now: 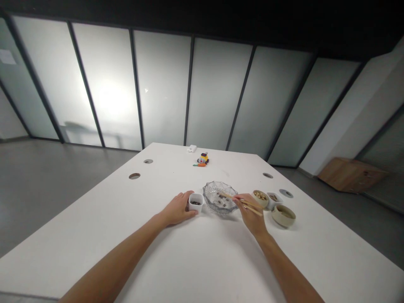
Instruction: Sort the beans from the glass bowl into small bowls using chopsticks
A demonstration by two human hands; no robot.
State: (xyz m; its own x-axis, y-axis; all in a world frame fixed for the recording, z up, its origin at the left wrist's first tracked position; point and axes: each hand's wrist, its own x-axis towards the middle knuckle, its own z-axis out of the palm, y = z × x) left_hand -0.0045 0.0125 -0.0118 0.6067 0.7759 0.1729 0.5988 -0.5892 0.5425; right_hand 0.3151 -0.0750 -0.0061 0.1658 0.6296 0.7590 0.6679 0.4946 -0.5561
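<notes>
My left hand [179, 209] is wrapped round the left side of a small white cup [196, 208], which stands on the table with dark bits inside. Just right of the cup is a clear glass bowl [210, 203] with a scalloped rim. Several small dark pieces [222, 201] lie scattered in it. With closed fingers, my right hand [251, 212] holds a pair of wooden chopsticks [252, 208] at the bowl's right edge. The chopstick tips reach down into the bowl near the dark pieces; whether they pinch one I cannot tell.
Right of my right hand stand a bowl of nuts [261, 198], a white square cup [274, 201] and a beige bowl [283, 216]. Farther back on the white table [126, 227] are a yellow toy vehicle [203, 158], an orange carrot-shaped piece [201, 165] and a white object [191, 148].
</notes>
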